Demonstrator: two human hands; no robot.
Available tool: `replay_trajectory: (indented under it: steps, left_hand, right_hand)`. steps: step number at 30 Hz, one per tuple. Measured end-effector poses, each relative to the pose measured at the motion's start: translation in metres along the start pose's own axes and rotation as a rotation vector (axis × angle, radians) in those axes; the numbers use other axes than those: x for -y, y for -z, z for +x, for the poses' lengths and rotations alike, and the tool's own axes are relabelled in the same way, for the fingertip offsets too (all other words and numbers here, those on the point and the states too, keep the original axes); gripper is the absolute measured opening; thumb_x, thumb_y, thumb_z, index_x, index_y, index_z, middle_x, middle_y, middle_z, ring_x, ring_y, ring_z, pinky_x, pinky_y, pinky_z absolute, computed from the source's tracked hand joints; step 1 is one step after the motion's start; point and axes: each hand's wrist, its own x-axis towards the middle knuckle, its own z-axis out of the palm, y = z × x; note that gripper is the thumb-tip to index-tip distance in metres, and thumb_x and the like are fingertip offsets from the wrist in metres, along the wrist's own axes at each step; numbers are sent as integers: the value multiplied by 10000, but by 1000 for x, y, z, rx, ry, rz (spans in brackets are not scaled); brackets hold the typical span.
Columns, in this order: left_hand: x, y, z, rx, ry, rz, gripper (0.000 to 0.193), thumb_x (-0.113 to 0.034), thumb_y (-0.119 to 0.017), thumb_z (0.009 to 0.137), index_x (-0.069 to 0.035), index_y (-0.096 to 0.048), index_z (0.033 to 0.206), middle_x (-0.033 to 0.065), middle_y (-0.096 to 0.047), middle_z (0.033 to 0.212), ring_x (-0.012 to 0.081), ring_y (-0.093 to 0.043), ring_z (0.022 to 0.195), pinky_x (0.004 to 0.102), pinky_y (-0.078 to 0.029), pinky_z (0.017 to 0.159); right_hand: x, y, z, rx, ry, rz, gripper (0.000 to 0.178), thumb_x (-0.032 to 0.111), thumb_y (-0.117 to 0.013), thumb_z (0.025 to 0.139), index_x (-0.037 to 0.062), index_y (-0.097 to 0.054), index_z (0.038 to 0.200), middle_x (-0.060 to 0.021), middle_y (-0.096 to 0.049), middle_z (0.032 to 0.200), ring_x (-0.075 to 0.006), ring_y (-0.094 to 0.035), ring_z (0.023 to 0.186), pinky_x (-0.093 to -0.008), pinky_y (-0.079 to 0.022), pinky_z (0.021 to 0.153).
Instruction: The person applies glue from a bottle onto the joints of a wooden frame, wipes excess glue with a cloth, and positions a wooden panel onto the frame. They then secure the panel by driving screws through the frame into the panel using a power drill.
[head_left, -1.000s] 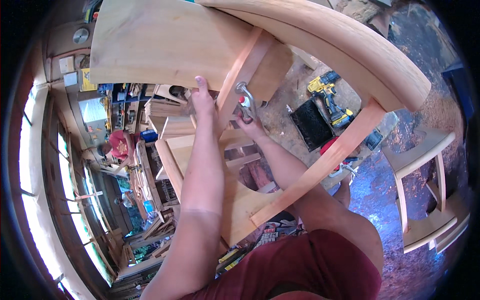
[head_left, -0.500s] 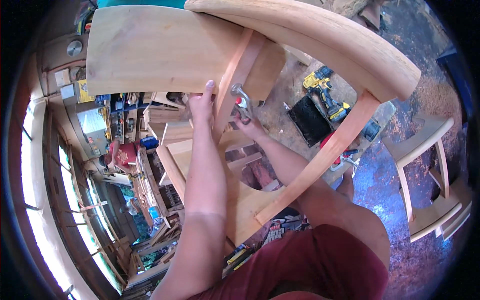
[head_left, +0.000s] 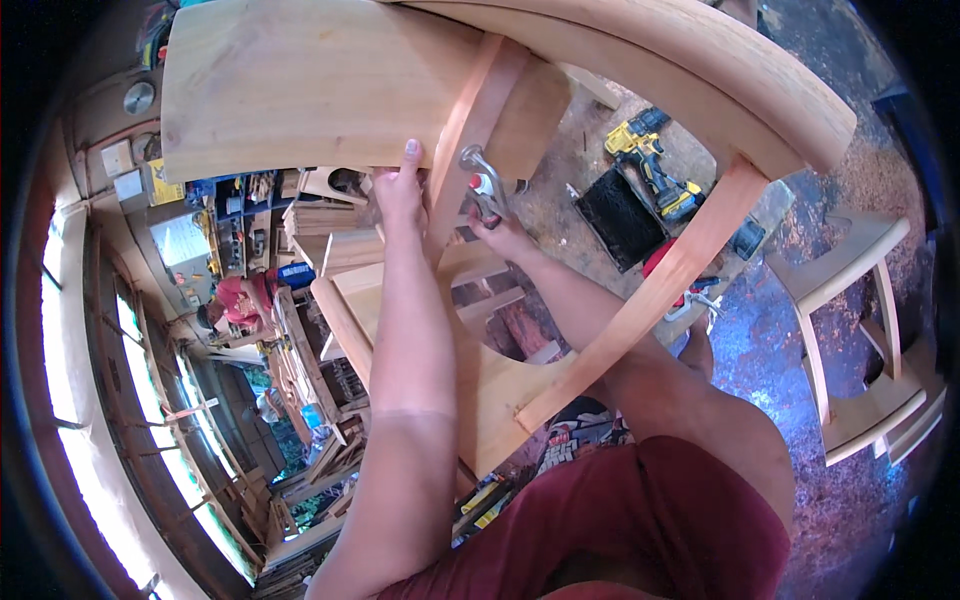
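Observation:
A large pale wooden chair frame fills the middle, with a broad panel (head_left: 310, 90), a thick curved rail (head_left: 690, 85), an upright slat (head_left: 478, 95) and a slanting slat (head_left: 650, 285). My left hand (head_left: 402, 200) grips the panel's lower edge beside the upright slat, thumb on top, its other fingers mostly hidden behind. A metal locking clamp (head_left: 486, 180) with a round pad rests against that slat. My right hand (head_left: 502, 238) is closed round the clamp's handle, below the pad.
Beyond the frame lie yellow cordless drills (head_left: 655, 165) and a black tray (head_left: 618, 220) on a worktop. Another wooden chair frame (head_left: 850, 330) stands at the right on the dusty floor. Another person in a red shirt (head_left: 240, 300) is at the left, near stacked timber.
In the picture the chair panel and both hands sit slightly higher. The other person at the left has shifted posture. My grips look the same.

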Motion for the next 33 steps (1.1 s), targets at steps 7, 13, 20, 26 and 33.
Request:
replay_trajectory:
  steps: [7,13,20,26,33]
  left_hand:
    - [-3,-4,-1,5,39,-10,379,-199,-719,826,-15,-523,1094,78,-609,938,169,-608,774,323,-526,660]
    - [-5,0,-3,36,65,15,469,-143,-691,849,-41,-461,1245,78,-585,1102,168,-585,932,303,-506,762]
    - [-4,2,-3,91,59,-44,473,-146,-691,849,-39,-462,1248,75,-581,1109,165,-583,936,303,-506,769]
    - [-4,-3,-3,72,43,-54,474,-148,-696,843,-41,-463,1242,72,-579,1109,168,-586,943,307,-513,758]
    - [1,3,1,27,6,-75,468,-244,-714,830,-22,-487,1173,96,-603,1035,188,-620,852,325,-534,709]
  right_hand:
    - [-2,3,3,29,-15,-37,282,233,-661,817,65,-591,1032,-130,-652,952,-280,-633,914,-389,-494,789]
    - [1,-2,3,-15,9,39,260,241,-692,797,59,-575,942,-100,-627,822,-260,-610,772,-387,-478,702]
    - [0,-9,1,-114,-23,-38,242,237,-710,781,57,-578,877,-58,-578,671,-209,-567,643,-380,-460,629]
    - [-3,0,3,-13,-61,-14,285,272,-739,757,76,-597,907,-20,-608,739,-163,-582,710,-358,-477,680]
    - [9,16,-3,142,-107,-8,440,304,-759,743,40,-578,1044,-68,-621,851,-192,-595,851,-339,-474,828]
